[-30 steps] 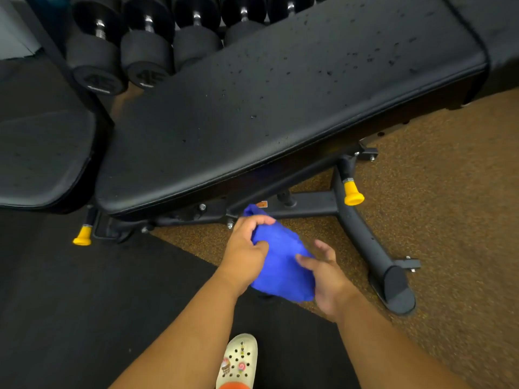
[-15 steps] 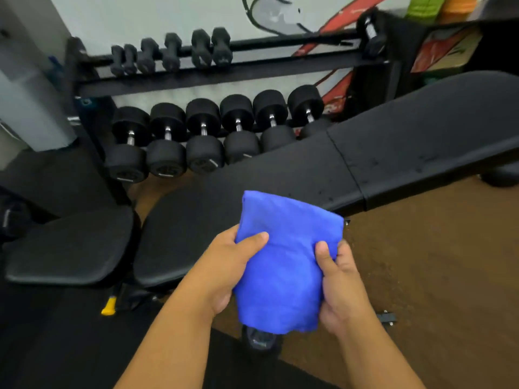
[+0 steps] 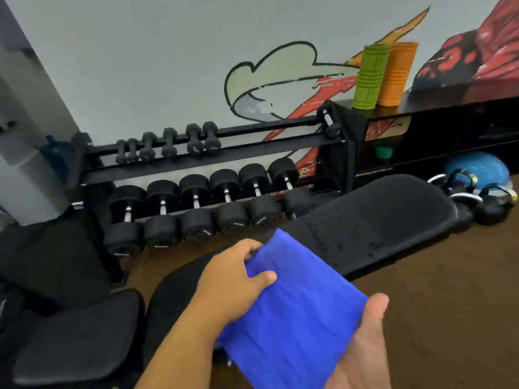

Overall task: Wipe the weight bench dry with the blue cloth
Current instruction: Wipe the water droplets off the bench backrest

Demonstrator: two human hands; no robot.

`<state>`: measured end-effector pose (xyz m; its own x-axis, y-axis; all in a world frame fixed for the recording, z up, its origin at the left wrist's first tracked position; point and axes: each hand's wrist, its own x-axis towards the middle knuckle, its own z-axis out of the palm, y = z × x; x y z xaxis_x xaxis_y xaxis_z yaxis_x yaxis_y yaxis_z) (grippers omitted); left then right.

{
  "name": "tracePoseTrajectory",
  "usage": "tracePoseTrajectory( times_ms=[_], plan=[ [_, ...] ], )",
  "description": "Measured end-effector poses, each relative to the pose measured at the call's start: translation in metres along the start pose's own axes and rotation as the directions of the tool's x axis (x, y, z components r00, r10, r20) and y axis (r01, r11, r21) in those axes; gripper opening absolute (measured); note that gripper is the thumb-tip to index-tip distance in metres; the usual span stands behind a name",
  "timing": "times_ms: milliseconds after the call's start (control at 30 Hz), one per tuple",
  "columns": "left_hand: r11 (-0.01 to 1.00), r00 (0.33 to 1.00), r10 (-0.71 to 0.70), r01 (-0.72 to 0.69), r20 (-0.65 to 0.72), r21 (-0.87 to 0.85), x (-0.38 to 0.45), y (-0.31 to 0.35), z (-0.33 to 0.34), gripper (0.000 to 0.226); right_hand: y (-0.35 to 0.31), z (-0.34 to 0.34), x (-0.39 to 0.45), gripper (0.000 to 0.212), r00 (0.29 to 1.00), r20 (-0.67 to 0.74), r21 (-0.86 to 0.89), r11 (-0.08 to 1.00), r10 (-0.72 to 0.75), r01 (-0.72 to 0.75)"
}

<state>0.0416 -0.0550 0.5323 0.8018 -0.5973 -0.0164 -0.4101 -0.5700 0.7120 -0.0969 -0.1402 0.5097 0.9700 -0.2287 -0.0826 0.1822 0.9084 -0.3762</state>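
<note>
The blue cloth (image 3: 292, 313), folded into a flat rectangle, is held up in front of me over the black weight bench (image 3: 373, 220). My left hand (image 3: 236, 279) grips its upper left edge, thumb on top. My right hand (image 3: 365, 346) holds its right side from beneath, with the thumb up along the edge. Small water drops show on the bench's long pad just right of the cloth. The bench stretches from lower left to upper right, and the cloth and my arms hide its middle.
A second black padded seat (image 3: 78, 332) lies at lower left. A dumbbell rack (image 3: 196, 209) stands behind the bench along the wall. Kettlebells (image 3: 488, 209) and a blue ball (image 3: 477, 167) sit at far right. Green and orange foam rollers (image 3: 382, 74) stand on a black shelf.
My view has risen from the bench frame to the wall and rack. Both hands have lifted the cloth higher and spread it flatter, tilted toward the right.
</note>
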Motion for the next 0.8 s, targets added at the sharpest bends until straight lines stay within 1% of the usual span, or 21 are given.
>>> tracePoseTrajectory(
  times_ms=[33,67,133,167,200,267,333,400,500,533,567,600,667,767,800],
  plan=[
    [0.999,1.0,-0.002,0.003,-0.02,0.039,0.0,0.008,-0.003,0.043,0.001,-0.002,0.005,0.114,0.997,-0.004,-0.073,0.994,-0.083,0.083],
    [0.997,1.0,0.006,-0.005,-0.014,0.078,-0.001,0.014,-0.002,0.053,0.001,-0.002,0.009,0.11,0.995,0.014,-0.087,0.992,-0.094,0.095],
    [0.984,0.997,0.044,-0.054,0.062,0.173,0.0,0.023,0.001,0.059,0.001,0.007,0.021,0.094,0.997,0.014,-0.066,0.995,-0.078,0.078],
    [0.975,0.994,0.046,-0.067,0.102,0.214,0.005,0.028,0.001,0.058,-0.008,0.011,0.03,0.084,0.999,0.022,-0.034,0.999,-0.026,0.026],
    [0.966,0.99,0.022,-0.057,0.138,0.254,0.008,0.03,0.0,0.059,-0.014,0.015,0.033,0.078,0.997,-0.053,-0.032,0.998,0.053,-0.054],
    [0.948,0.976,-0.003,-0.066,0.216,0.311,0.018,0.035,-0.003,0.062,-0.02,0.023,0.037,0.06,0.975,-0.221,-0.108,0.994,-0.018,-0.006],
    [0.957,0.952,-0.011,-0.079,0.305,0.28,0.026,0.039,-0.004,0.068,-0.028,0.033,0.033,0.046,0.948,-0.313,-0.11,0.994,-0.055,0.021],
    [0.982,0.934,-0.018,-0.051,0.357,0.183,0.035,0.041,-0.003,0.071,-0.037,0.032,0.033,0.04,0.906,-0.413,-0.154,0.988,-0.087,0.025],
    [0.999,0.91,-0.036,0.017,0.412,0.05,0.051,0.043,0.004,0.073,-0.061,0.02,0.027,0.026,0.792,-0.594,-0.252,0.968,-0.138,-0.02],
    [0.999,0.904,-0.041,0.038,0.427,0.017,0.055,0.044,0.007,0.074,-0.07,0.015,0.025,0.026,0.757,-0.636,-0.274,0.961,-0.146,-0.045],
    [0.999,0.898,-0.041,0.052,0.439,-0.013,0.06,0.045,0.011,0.075,-0.08,0.008,0.023,0.031,0.725,-0.672,-0.296,0.952,-0.149,-0.079],
    [0.997,0.892,-0.038,0.062,0.45,-0.039,0.065,0.045,0.016,0.076,-0.09,-0.001,0.021,0.044,0.691,-0.707,-0.314,0.943,-0.153,-0.113],
    [0.993,0.883,-0.034,0.082,0.468,-0.085,0.078,0.045,0.028,0.078,-0.113,-0.013,0.016,0.077,0.648,-0.744,-0.367,0.91,-0.163,-0.192],
    [0.982,0.867,-0.047,0.131,0.496,-0.135,0.101,0.044,0.053,0.084,-0.156,-0.031,0.014,0.113,0.645,-0.748,-0.434,0.851,-0.157,-0.295],
    [0.977,0.861,-0.061,0.155,0.504,-0.146,0.107,0.044,0.062,0.085,-0.17,-0.035,0.014,0.119,0.634,-0.756,-0.454,0.828,-0.163,-0.329]
  ],
)
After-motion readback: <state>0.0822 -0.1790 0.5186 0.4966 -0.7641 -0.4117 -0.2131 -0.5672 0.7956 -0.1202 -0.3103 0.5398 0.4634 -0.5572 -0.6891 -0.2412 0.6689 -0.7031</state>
